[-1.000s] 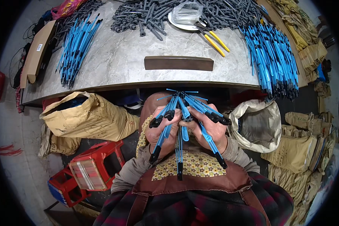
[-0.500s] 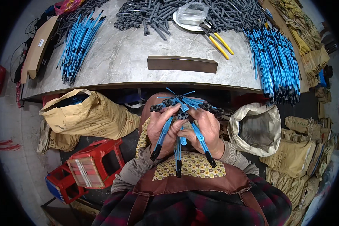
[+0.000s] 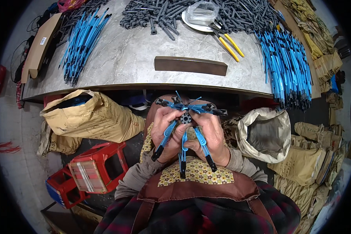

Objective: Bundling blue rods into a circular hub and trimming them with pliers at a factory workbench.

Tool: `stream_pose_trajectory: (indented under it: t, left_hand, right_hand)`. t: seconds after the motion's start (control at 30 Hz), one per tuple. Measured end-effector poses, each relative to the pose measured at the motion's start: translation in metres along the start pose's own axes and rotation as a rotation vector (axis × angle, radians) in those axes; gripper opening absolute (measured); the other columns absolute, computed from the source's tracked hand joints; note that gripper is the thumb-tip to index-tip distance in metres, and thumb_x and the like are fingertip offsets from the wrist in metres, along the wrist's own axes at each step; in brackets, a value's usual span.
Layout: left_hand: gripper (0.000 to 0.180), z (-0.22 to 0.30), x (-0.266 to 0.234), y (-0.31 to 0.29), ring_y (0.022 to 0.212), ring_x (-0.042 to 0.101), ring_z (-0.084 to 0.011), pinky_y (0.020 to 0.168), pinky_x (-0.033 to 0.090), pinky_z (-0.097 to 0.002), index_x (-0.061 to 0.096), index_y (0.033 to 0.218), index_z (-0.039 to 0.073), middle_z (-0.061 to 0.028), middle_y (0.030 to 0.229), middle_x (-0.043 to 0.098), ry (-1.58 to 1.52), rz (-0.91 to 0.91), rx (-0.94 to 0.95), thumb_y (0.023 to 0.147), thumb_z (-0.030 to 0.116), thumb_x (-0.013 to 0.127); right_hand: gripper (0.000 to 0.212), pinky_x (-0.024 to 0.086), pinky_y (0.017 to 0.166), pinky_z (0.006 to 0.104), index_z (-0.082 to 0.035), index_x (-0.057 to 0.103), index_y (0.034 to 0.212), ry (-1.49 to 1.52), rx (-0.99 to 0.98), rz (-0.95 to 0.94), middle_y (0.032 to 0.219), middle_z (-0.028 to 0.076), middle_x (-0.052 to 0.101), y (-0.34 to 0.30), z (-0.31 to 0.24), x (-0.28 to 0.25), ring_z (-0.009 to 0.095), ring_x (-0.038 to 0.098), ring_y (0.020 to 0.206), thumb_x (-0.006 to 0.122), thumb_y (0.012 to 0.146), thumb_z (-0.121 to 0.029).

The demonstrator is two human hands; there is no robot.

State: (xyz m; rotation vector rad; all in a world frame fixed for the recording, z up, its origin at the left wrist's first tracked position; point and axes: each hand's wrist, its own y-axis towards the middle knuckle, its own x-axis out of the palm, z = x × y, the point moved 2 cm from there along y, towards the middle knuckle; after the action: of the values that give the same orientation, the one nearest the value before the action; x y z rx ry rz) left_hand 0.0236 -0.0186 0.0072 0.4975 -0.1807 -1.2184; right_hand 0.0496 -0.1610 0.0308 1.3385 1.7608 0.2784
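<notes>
Head view: a spoked blue-rod assembly (image 3: 185,117) was held in both hands over the lap, just below the table edge.

The left hand (image 3: 165,132) and right hand (image 3: 212,136) were closed around the assembly, fingers curled about the small dark toothed hub (image 3: 186,118). Blue rods with black tips fanned out toward 5, 6 and 7 o'clock, shorter ones toward 3 and 9. It was judged light, thin and springy; best gripped at the hub, since the rods would likely flex or snag. Around it: a grey marble-look table (image 3: 136,58) at 12, loose blue rods (image 3: 82,43) at 11, a bigger bundle (image 3: 286,66) at 2, yellow-handled pliers (image 3: 228,43) at 1, a brown bag (image 3: 93,117) at 9, a pale open sack (image 3: 267,134) at 3, and red stools (image 3: 95,167) at 8. Nothing was seen blocking the hands.
</notes>
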Motion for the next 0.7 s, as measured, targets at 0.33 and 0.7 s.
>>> stream_pose_trajectory:
  t: [0.33,0.7]
  left_hand:
    - [0.029,-0.004,-0.029,0.022,0.087,0.053,-0.0211,0.076,0.044,-0.0314,0.071,0.108,0.002,-0.0103,0.102,0.057,-0.172,-0.253,-0.086,0.081,0.012,0.076]
    - [0.028,-0.019,-0.055,0.030,0.091,0.050,-0.0188,0.080,0.039,-0.0296,0.075,0.102,0.004,-0.0052,0.098,0.053,-0.319,-0.643,-0.265,0.076,0.012,0.081]
  right_hand:
    - [0.045,0.047,0.064,0.0310,0.006,0.070,0.105,0.244,0.039,0.024,0.092,0.012,0.062,-0.007,0.007,-0.048,0.019,0.054,0.070,0.071,0.090,-0.037]
    - [0.019,0.048,0.075,0.0273,0.002,0.072,0.104,0.673,0.338,-0.497,0.102,0.009,0.062,0.011,0.050,-0.027,0.016,0.058,0.085,0.057,0.099,-0.009]
